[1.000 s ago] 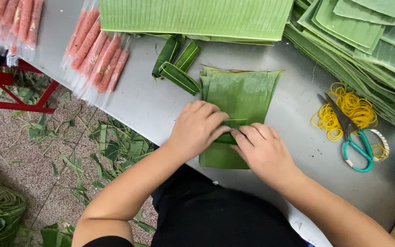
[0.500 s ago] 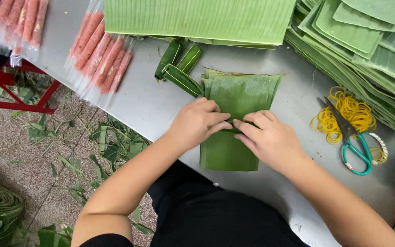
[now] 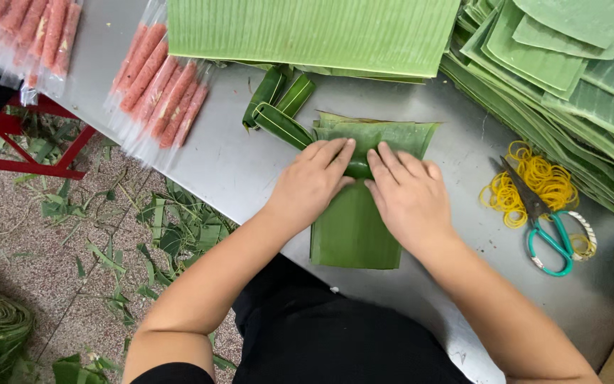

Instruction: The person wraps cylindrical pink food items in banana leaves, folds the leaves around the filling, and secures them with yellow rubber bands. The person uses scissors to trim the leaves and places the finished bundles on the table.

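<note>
A stack of cut banana leaf pieces lies on the steel table in front of me. My left hand and my right hand press side by side on a rolled part of the leaf across the middle of the stack, fingers pointing away from me. The roll is mostly hidden under my fingers. Three finished leaf-wrapped rolls lie just beyond, at the upper left of the stack.
Clear packets of pink sausages lie at left. Large banana leaves and stacked cut leaves fill the back and right. Yellow rubber bands and green-handled scissors sit at right. Leaf scraps litter the floor.
Both hands have moved away from me along the leaf stack, rolling the leaf forward; more flat leaf now shows on my side of the hands.
</note>
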